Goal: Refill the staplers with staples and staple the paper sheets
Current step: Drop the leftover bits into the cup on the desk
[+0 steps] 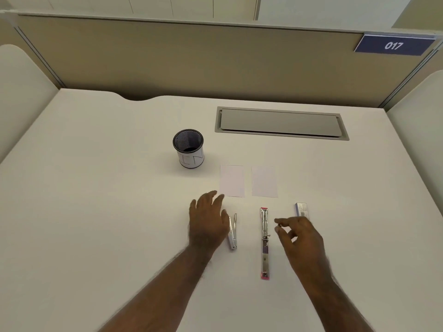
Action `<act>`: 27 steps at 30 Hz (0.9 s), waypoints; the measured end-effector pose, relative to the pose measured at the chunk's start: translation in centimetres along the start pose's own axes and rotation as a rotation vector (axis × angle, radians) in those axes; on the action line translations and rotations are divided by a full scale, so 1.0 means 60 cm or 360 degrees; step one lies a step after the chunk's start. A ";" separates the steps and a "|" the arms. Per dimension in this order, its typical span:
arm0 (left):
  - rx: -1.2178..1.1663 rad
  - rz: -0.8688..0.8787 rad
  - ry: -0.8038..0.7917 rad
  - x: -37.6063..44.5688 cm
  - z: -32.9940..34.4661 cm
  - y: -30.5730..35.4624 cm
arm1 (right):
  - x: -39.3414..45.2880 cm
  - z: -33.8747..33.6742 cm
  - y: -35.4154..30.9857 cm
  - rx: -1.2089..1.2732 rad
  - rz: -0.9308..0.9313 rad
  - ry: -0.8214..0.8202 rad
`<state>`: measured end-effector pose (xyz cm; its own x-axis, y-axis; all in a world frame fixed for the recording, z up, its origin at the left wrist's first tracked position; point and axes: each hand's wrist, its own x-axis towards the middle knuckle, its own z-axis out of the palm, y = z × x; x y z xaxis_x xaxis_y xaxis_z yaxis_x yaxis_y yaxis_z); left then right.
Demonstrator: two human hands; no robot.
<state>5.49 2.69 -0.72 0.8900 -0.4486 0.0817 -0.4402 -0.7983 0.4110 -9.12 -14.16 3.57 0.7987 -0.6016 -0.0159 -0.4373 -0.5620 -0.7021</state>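
Note:
Two small white paper stacks lie side by side on the desk, the left paper (232, 180) and the right paper (264, 182). Below them a pink stapler (264, 243) lies flipped fully open, its metal track facing up. A small silver stapler (232, 232) lies to its left, partly open. My left hand (207, 221) hovers flat just left of the silver stapler, fingers spread, holding nothing. My right hand (299, 238) is just right of the pink stapler, fingers loosely curled and empty. A small staple box (301, 209) sits beyond my right hand.
A black mesh pen cup (188, 148) with a white label stands to the upper left of the papers. A grey cable hatch (280, 123) is set into the desk at the back. Beige partition walls surround the white desk (96, 188).

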 end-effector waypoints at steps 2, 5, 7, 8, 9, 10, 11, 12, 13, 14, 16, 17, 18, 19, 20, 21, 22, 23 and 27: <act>0.0101 -0.0031 -0.0021 0.003 -0.004 -0.030 | 0.018 0.004 -0.024 -0.0006 -0.0072 0.0004; 0.0191 -0.0028 -0.0039 0.013 -0.010 -0.071 | 0.049 0.018 -0.074 0.0097 -0.0144 -0.0042; 0.0229 -0.0034 -0.0046 0.020 -0.012 -0.092 | 0.074 0.034 -0.110 0.0113 -0.0188 -0.0113; 0.0258 -0.0038 -0.0042 0.023 -0.011 -0.101 | 0.086 0.046 -0.129 0.0111 -0.0200 -0.0149; 0.0291 -0.0041 -0.0043 0.025 -0.010 -0.109 | 0.099 0.057 -0.146 0.0105 -0.0207 -0.0177; 0.0321 -0.0045 -0.0051 0.028 -0.008 -0.116 | 0.112 0.070 -0.162 0.0099 -0.0216 -0.0197; 0.0345 -0.0049 -0.0066 0.031 -0.005 -0.123 | 0.124 0.082 -0.178 0.0093 -0.0229 -0.0214; 0.0366 -0.0053 -0.0080 0.034 -0.002 -0.129 | 0.137 0.095 -0.192 0.0088 -0.0251 -0.0233; 0.0388 -0.0059 -0.0093 0.038 0.001 -0.136 | 0.149 0.107 -0.205 0.0082 -0.0275 -0.0253; 0.0409 -0.0068 -0.0105 0.041 0.003 -0.142 | 0.161 0.119 -0.218 0.0071 -0.0293 -0.0271; 0.0430 -0.0098 -0.0119 0.047 0.006 -0.153 | 0.183 0.141 -0.239 0.0040 -0.0306 -0.0285; 0.0430 -0.0114 -0.0120 0.051 0.007 -0.158 | 0.195 0.151 -0.249 0.0024 -0.0311 -0.0282; 0.0428 -0.0123 -0.0116 0.053 0.008 -0.162 | 0.205 0.161 -0.258 0.0008 -0.0315 -0.0277; 0.0424 -0.0125 -0.0112 0.055 0.008 -0.164 | 0.216 0.169 -0.266 -0.0008 -0.0312 -0.0271; 0.0419 -0.0124 -0.0111 0.057 0.009 -0.166 | 0.225 0.176 -0.274 -0.0022 -0.0303 -0.0264; 0.0410 -0.0123 -0.0111 0.059 0.010 -0.168 | 0.234 0.183 -0.282 -0.0029 -0.0296 -0.0256; 0.0400 -0.0125 -0.0110 0.061 0.011 -0.170 | 0.243 0.189 -0.289 -0.0037 -0.0301 -0.0247; 0.0392 -0.0128 -0.0112 0.062 0.012 -0.172 | 0.251 0.196 -0.296 -0.0060 -0.0319 -0.0234; 0.0378 -0.0135 -0.0137 0.064 0.017 -0.178 | 0.280 0.222 -0.321 -0.0209 -0.0348 -0.0234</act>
<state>13.46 9.07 -5.72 0.9160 -0.4003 -0.0255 -0.3889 -0.9020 0.1876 18.22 -5.89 7.35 0.9270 -0.3746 0.0158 -0.2903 -0.7437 -0.6022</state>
